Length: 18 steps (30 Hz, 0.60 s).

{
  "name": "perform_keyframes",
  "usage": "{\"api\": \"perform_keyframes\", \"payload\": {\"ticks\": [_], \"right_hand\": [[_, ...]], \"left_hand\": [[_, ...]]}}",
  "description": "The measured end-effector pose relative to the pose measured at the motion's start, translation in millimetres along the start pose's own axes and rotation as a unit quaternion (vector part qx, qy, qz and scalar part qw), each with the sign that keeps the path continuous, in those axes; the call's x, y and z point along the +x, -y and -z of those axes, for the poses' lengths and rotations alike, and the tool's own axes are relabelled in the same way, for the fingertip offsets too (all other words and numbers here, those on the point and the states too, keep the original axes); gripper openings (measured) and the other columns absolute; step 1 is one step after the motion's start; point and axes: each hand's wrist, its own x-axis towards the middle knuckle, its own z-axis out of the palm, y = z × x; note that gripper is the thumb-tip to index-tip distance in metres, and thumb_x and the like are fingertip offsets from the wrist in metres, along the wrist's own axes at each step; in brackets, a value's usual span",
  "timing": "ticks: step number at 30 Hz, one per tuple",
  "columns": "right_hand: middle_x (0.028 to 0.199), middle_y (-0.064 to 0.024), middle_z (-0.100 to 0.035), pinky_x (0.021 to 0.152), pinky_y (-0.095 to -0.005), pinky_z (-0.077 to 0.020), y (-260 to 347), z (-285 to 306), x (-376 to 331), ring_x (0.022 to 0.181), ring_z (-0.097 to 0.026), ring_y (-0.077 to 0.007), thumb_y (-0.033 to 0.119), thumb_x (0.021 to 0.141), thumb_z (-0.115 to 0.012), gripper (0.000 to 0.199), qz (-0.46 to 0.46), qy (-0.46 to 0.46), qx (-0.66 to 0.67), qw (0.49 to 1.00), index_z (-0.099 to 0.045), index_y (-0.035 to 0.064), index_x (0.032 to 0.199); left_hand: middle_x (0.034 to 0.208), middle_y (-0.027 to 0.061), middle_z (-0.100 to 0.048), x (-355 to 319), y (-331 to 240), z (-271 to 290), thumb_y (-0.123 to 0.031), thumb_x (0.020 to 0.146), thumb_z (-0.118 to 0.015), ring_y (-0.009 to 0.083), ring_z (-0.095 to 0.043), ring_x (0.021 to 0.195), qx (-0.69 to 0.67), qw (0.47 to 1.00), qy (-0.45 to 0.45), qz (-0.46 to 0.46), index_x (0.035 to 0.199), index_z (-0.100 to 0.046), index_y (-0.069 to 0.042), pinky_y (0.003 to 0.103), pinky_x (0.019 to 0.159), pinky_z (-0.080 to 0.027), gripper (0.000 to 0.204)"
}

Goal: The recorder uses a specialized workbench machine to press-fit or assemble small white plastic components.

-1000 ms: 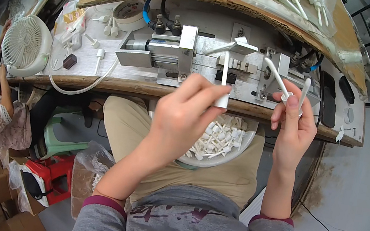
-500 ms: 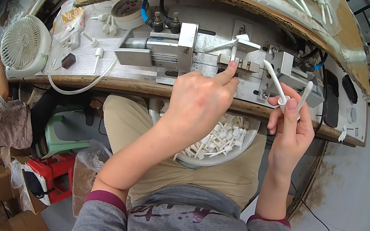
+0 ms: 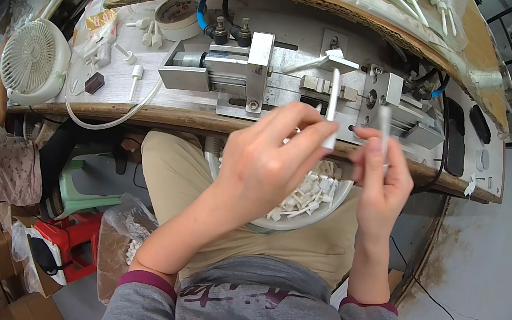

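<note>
While a bowl [image 3: 319, 219] holds white pieces [image 3: 303, 202], left fingers [image 3: 311, 130] pinch a capped stick [image 3: 333, 105], right fingers [image 3: 373, 157] a blurred stick [image 3: 384, 125].

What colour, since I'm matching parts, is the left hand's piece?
The piece is white, clearest in the head view.

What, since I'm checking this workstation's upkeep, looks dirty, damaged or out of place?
The irregular brown stain on the pale surface right of the wooden-edged bench looks odd: its blotchy patches stand out against the cleaner area around it.

Pinching with bare left hand [image 3: 272, 157], gripping with bare right hand [image 3: 383, 188], along the white, brown-edged table [image 3: 201, 123]'s near edge!
</note>
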Motion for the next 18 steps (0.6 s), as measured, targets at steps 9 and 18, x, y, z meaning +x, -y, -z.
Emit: {"api": "perform_keyframes", "payload": {"ticks": [9,18], "right_hand": [[0.071,0.0009,-0.045,0.056,-0.0208,-0.0295,-5,18,-1,0.062,-0.038,-0.0052,0.032,0.107,-0.036,0.034,-0.039,0.019,0.123,0.992,-0.051,0.0058,0.091],[0.098,-0.0128,-0.063,0.053,-0.0221,-0.0409,-11,13,-6,0.064,-0.055,-0.0119,0.014,0.102,-0.050,0.024,0.060,-0.058,0.134,0.987,-0.052,0.0011,0.122]], "left_hand": [[0.114,0.0049,-0.071,16,14,-11,-0.011,0.071,-0.076,0.0213,-0.066,0.066,0.209,0.968,0.133,-0.028,0.095,-0.072,-0.006,0.031,0.063,-0.052,0.025],[0.120,0.0134,-0.068,4,21,-7,-0.010,0.073,-0.063,0.0250,-0.069,0.062,0.203,0.972,0.113,-0.029,0.101,-0.070,-0.004,0.036,0.058,-0.055,0.029]]}}
